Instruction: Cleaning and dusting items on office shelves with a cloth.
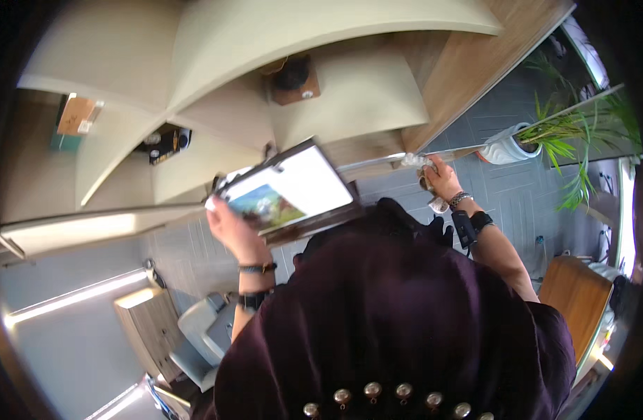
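My left hand (pixel 235 231) grips the left edge of a dark-framed picture (pixel 292 189), with a bit of white material at the fingertips. The picture is tilted in front of the shelving; it shows a green landscape, and bright glare covers part of it. Motion blurs this hand and the frame's lower left corner. Off to the right, my right hand (pixel 443 178) is closed around a crumpled white and brown cloth or wipe (pixel 426 178), apart from the picture. Both wrists wear dark bands.
A pale shelving unit (pixel 348 100) spans the front. Its compartments hold a brown box with a dark round object (pixel 295 81), a black box (pixel 169 144) and an orange-brown box (pixel 77 115). A potted plant (pixel 510 144) stands right; a chair (pixel 200 325) and wooden cabinet (pixel 148 331) are lower left.
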Tool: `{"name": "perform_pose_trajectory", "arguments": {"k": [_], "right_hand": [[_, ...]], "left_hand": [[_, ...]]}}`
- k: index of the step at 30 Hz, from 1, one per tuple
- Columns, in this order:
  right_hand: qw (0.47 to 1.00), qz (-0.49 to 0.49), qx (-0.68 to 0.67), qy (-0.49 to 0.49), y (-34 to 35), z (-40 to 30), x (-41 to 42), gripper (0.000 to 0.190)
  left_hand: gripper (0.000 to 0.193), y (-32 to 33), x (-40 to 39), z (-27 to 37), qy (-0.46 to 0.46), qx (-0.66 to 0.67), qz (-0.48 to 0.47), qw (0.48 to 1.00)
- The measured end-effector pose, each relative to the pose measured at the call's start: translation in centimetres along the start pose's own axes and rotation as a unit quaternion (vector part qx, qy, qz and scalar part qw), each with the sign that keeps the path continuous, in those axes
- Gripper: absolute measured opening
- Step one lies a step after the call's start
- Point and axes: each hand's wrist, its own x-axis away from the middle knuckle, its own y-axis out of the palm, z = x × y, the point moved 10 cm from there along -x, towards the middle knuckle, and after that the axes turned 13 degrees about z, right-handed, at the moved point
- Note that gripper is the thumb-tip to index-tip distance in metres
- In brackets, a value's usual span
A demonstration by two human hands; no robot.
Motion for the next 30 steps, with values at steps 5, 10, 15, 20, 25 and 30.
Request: {"name": "perform_pose_trajectory", "arguments": {"k": [5, 10, 15, 20, 25, 30], "right_hand": [[1.000, 0.001, 0.002, 0.017, -2.4, 4.4, 0.5, 0.038], [0.996, -0.037, -0.031, 0.073, -2.0, 9.4, 2.8, 0.034], [0.995, -0.033, -0.008, 0.090, -5.1, 11.0, 4.6, 0.034], [0.995, -0.004, 0.000, 0.100, -7.5, 14.4, 7.6, 0.035], [0.984, 0.020, 0.013, 0.174, -9.3, 16.9, 11.7, 0.036], [0.976, 0.043, 0.019, 0.213, -10.8, 19.4, 15.7, 0.037]], "left_hand": [[0.025, 6.1, 1.2, -1.9, 0.037, 0.018, -0.051, 0.998], [0.019, 12.3, 2.6, -1.8, 0.016, 0.087, -0.087, 0.992], [0.019, 19.4, 5.3, -1.8, 0.022, 0.119, -0.089, 0.989], [0.017, 25.3, 5.4, -2.9, 0.078, 0.138, -0.104, 0.982], [0.031, 29.4, 4.5, -4.5, 0.119, 0.135, -0.091, 0.979], [0.033, 33.1, 3.9, -6.0, 0.166, 0.177, -0.116, 0.963]]}}
